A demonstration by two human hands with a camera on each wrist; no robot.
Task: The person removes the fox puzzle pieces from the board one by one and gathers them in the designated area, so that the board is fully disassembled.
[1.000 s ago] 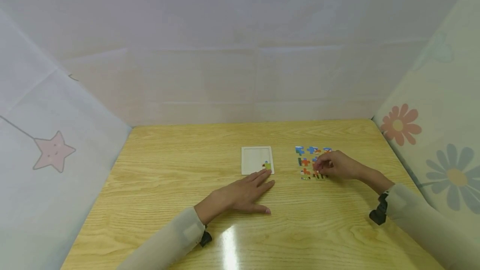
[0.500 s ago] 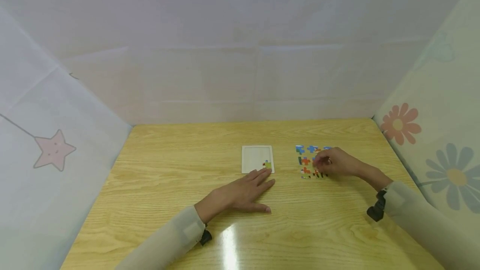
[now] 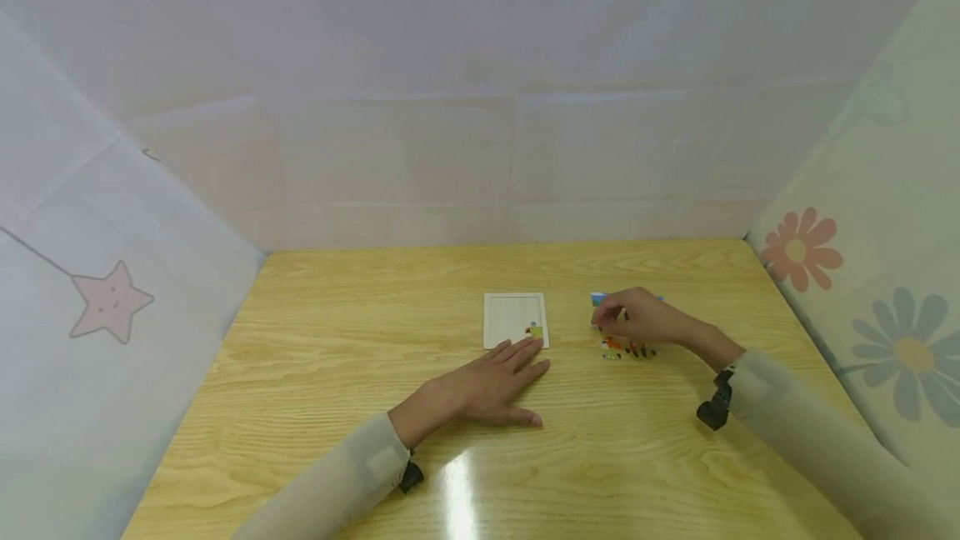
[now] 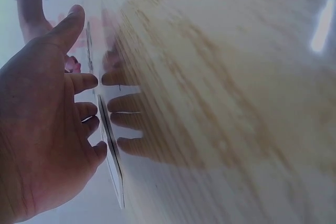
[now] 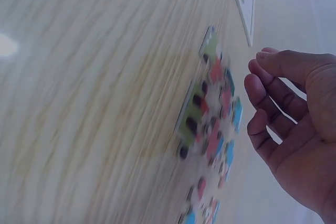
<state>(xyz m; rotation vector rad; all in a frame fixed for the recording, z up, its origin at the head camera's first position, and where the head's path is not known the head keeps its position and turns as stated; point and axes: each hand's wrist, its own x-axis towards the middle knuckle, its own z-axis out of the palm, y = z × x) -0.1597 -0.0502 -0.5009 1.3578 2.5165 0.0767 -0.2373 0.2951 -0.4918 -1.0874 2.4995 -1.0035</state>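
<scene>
My left hand (image 3: 487, 386) lies with straight fingers on the table, its fingertips at the near edge of a white puzzle tray (image 3: 510, 311). One green jigsaw piece (image 3: 536, 331) sits in the tray's near right corner. To the right of the tray, my right hand (image 3: 645, 317) hovers over several loose jigsaw pieces (image 3: 628, 349) and hides some of them. In the right wrist view its fingers (image 5: 256, 90) are loosely bent, the thumb close to the index finger, and no piece shows between them. The pieces there, green, red and blue, lie below the hand.
The wooden table (image 3: 337, 315) is bounded by a pale cloth wall (image 3: 397, 157) at the back and patterned cloths at both sides. Black wrist cameras (image 3: 715, 408) sit at both cuffs. A bright reflection shows on the near tabletop.
My right hand has moved left over the loose pieces, from their right side towards the left column. The left hand and the tray have stayed in place.
</scene>
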